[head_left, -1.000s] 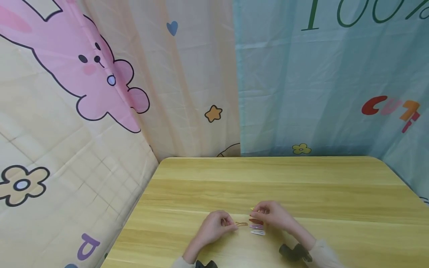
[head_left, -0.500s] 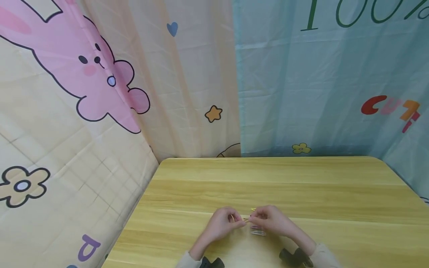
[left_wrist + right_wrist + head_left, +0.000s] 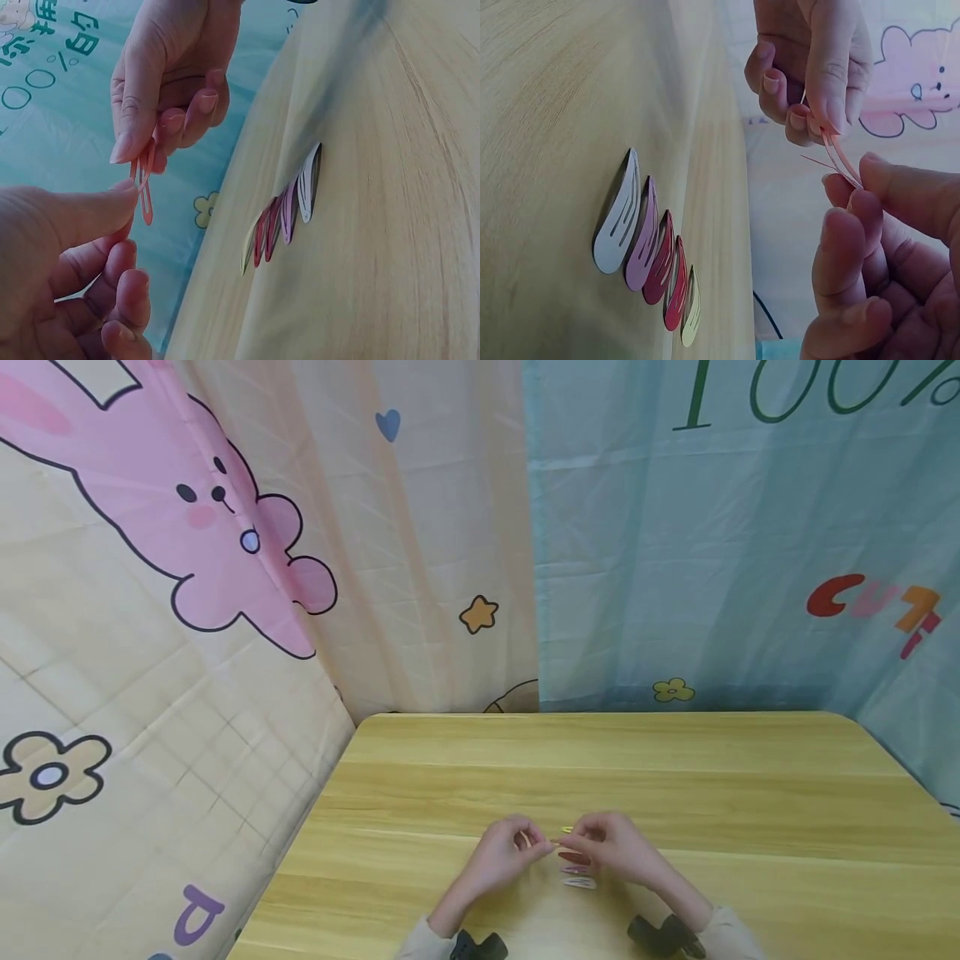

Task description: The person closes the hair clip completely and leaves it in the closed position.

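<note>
A coral-orange snap hair clip (image 3: 147, 204) is held up off the table between the two hands. My left hand (image 3: 501, 862) pinches one end of it with thumb and fingertip, and my right hand (image 3: 617, 853) pinches the other end. In the right wrist view a thin prong stands away from the clip's frame (image 3: 845, 161), so the clip looks sprung open. Just below the hands lies a row of several snap clips: white (image 3: 617, 217), lilac (image 3: 643, 240), dark red (image 3: 659, 262), red (image 3: 677, 289) and pale yellow (image 3: 693, 311).
The wood-grain table (image 3: 720, 777) has rounded far corners. Printed curtains stand behind it and at its left, with a pink rabbit (image 3: 225, 535) on one. Dark camera mounts (image 3: 663, 935) sit on both wrists. A dark cable (image 3: 767, 315) shows past the table edge.
The right hand has left the row of clips and come to the clip in the left hand, taking its other end. The left hand has moved slightly right and away from the body.
</note>
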